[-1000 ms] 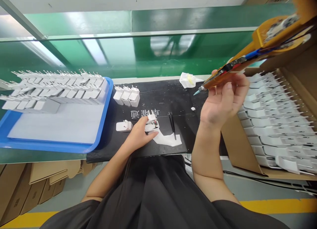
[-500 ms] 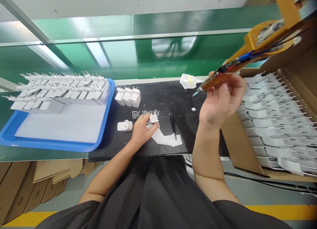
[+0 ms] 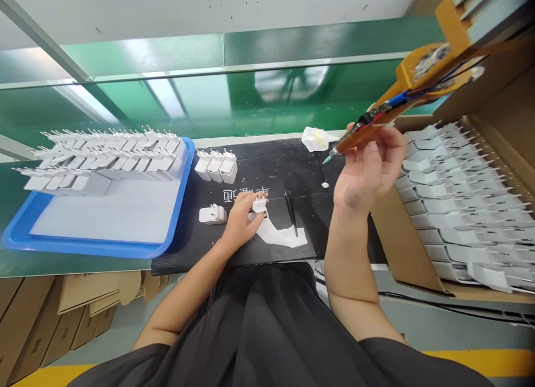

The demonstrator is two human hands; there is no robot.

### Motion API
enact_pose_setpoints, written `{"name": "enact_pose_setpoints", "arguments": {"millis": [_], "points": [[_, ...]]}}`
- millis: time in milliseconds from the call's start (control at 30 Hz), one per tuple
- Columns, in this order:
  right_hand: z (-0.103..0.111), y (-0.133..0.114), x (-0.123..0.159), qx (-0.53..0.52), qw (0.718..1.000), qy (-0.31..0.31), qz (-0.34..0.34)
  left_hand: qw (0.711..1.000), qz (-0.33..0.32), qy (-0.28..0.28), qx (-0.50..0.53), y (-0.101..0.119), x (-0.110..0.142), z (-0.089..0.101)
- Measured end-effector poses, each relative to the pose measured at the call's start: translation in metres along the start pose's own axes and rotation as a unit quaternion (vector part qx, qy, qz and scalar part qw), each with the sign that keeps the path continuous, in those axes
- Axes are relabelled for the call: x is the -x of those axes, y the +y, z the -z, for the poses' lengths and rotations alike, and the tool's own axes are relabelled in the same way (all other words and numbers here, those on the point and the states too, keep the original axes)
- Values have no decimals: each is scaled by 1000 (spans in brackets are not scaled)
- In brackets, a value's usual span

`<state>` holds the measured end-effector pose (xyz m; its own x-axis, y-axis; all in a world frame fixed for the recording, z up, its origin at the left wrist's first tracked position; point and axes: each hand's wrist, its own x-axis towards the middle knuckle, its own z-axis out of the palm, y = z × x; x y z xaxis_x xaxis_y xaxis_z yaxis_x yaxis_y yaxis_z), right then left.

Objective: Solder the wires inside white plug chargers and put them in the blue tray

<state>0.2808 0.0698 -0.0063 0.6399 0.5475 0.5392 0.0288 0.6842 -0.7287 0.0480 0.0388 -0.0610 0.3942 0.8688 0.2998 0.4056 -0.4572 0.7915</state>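
My left hand [image 3: 241, 219] is closed around a white plug adapter [image 3: 259, 204] on the black work mat [image 3: 276, 169], beside a white cloth [image 3: 282, 236]. My right hand [image 3: 368, 172] is raised above the mat's right side, gripping an orange glue dispenser [image 3: 376, 116] whose blue tip points down and left. A single white adapter [image 3: 212, 214] lies just left of my left hand. Three adapters [image 3: 217, 167] stand in a row further back. Black tweezers [image 3: 290, 211] lie on the mat to the right of my left hand.
A blue tray [image 3: 104, 247] at the left carries rows of white adapters [image 3: 104, 158]. A cardboard box [image 3: 401, 247] at the right holds several rows of adapters [image 3: 460, 197]. A crumpled white tissue [image 3: 315, 139] lies at the mat's far edge. A green conveyor [image 3: 209, 97] runs behind.
My left hand has closed over the open adapter and pressed its plug cap on. My right hand with the dispenser has drifted slightly left and up.
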Motion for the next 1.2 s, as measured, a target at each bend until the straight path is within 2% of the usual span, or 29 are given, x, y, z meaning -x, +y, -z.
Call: {"name": "enact_pose_setpoints", "arguments": {"millis": [200, 400, 633, 933, 1033, 1200], "points": [[0, 1, -1, -3, 1000, 8, -5, 999, -39, -13, -7, -2, 2, -1], [1, 1, -1, -8, 1000, 10, -18, 993, -83, -60, -54, 1, 6, 11], [1, 1, -1, -17, 1000, 6, -10, 992, -48, -67, -98, 9, 8, 21], [1, 3, 0, -3, 1000, -3, 3, 989, -11, -32, -141, 0, 10, 4], [1, 3, 0, -6, 1000, -3, 2, 978, -8, -34, -206, 2, 11, -1], [-1, -1, 1, -19, 1000, -4, -8, 949, -30, -70, -306, 9, 12, 2]]}}
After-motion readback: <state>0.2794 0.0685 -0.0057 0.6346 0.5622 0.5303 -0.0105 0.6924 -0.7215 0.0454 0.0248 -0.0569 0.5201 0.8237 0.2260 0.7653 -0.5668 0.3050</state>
